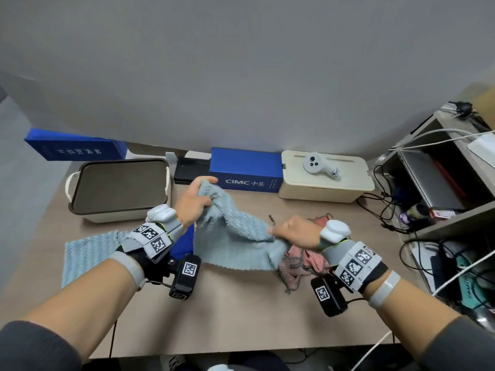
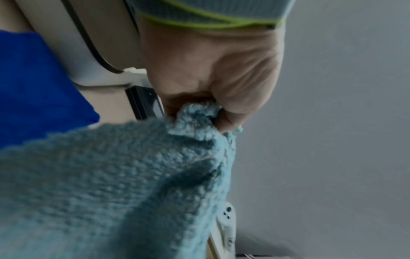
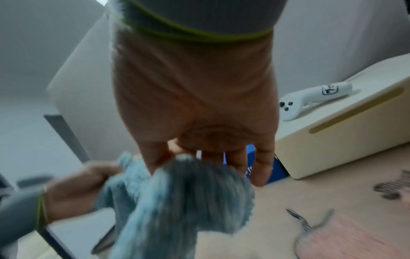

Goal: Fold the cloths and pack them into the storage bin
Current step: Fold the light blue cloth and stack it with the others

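A light blue knitted cloth (image 1: 235, 236) hangs above the table, stretched between both hands. My left hand (image 1: 197, 200) grips its far upper corner, and the left wrist view shows the fabric (image 2: 195, 121) bunched in the fist. My right hand (image 1: 292, 232) pinches the near right edge (image 3: 177, 175) between thumb and fingers. The cream storage bin (image 1: 119, 190) with a dark inside stands at the back left. A second light blue cloth (image 1: 88, 253) lies flat at the left, beside a dark blue cloth (image 1: 183, 245). A pink fringed cloth (image 1: 308, 259) lies crumpled under my right hand.
Along the back wall stand a blue box (image 1: 246, 170), a black box (image 1: 188, 171) and a cream box (image 1: 325, 180) with a white controller (image 1: 320, 167) on it. A shelf (image 1: 450, 188) with cables and a laptop fills the right side.
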Demonstrator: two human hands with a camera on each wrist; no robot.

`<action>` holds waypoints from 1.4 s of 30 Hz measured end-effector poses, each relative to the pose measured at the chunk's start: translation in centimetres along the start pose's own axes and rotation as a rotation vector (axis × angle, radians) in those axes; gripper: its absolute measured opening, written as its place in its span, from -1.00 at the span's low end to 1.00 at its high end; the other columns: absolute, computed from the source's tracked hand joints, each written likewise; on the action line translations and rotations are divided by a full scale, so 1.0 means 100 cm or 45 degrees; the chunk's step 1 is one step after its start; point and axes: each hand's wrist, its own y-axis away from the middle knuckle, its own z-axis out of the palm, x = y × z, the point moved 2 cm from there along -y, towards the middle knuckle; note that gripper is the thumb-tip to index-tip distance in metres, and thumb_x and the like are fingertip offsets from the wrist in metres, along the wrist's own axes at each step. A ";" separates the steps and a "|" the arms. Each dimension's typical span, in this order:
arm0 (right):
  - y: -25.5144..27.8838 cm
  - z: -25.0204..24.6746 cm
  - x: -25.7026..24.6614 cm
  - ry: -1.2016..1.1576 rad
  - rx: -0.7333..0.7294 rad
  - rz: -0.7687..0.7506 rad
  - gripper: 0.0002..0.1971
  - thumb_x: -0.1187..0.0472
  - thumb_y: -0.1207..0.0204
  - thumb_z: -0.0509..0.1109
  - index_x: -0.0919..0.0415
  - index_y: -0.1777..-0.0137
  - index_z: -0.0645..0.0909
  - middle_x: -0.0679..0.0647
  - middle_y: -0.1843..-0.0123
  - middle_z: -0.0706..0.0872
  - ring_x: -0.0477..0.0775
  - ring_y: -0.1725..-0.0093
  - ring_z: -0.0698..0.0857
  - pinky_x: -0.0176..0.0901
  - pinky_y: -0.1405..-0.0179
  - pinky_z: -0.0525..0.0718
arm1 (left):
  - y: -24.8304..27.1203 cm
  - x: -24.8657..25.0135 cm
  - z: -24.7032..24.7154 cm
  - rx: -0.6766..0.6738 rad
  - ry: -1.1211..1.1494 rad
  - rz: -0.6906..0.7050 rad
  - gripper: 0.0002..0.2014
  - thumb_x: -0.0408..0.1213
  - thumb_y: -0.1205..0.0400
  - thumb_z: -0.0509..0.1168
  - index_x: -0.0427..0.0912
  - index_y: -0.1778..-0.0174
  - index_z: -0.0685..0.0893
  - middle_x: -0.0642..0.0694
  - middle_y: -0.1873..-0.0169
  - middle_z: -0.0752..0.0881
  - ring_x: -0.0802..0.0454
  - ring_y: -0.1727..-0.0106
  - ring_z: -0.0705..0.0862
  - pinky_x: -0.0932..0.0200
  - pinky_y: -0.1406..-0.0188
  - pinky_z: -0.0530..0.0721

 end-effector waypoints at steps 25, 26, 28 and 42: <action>-0.029 0.001 0.033 -0.186 0.140 -0.079 -0.92 0.28 -0.44 0.47 0.18 0.07 0.69 0.06 0.30 0.74 -0.02 0.37 0.64 -0.24 0.39 0.58 | 0.004 -0.014 -0.049 -0.059 -0.224 -0.084 -0.56 0.06 -0.46 0.26 -0.34 0.21 0.61 -0.33 0.21 0.70 -0.11 0.14 0.62 -0.15 0.00 0.56; -0.026 0.000 0.037 -0.237 0.167 -0.082 -0.93 0.27 -0.47 0.49 0.13 0.08 0.72 0.10 0.28 0.78 -0.02 0.36 0.68 -0.22 0.35 0.62 | 0.005 -0.018 -0.052 -0.085 -0.241 -0.090 -0.56 0.05 -0.43 0.28 -0.35 0.20 0.61 -0.28 0.25 0.65 -0.09 0.16 0.58 -0.09 0.06 0.53; -0.017 -0.004 0.042 -0.341 0.215 -0.120 -0.91 0.27 -0.48 0.52 0.06 0.08 0.75 0.11 0.27 0.82 -0.10 0.33 0.72 -0.25 0.28 0.66 | 0.011 -0.021 -0.057 -0.152 -0.234 -0.093 -0.67 -0.11 -0.49 0.30 -0.39 0.19 0.62 -0.22 0.29 0.58 -0.07 0.19 0.53 -0.03 0.09 0.48; -0.006 0.004 0.060 -0.362 0.130 -0.023 -0.86 0.05 -0.41 0.55 -0.06 0.03 0.75 -0.08 0.10 0.82 -0.13 0.09 0.76 -0.23 -0.01 0.65 | 0.007 -0.047 -0.054 -0.344 -0.267 -0.351 -0.77 -0.38 -0.40 0.35 -0.42 0.07 0.69 -0.22 0.37 0.56 0.01 0.44 0.45 0.33 0.58 0.45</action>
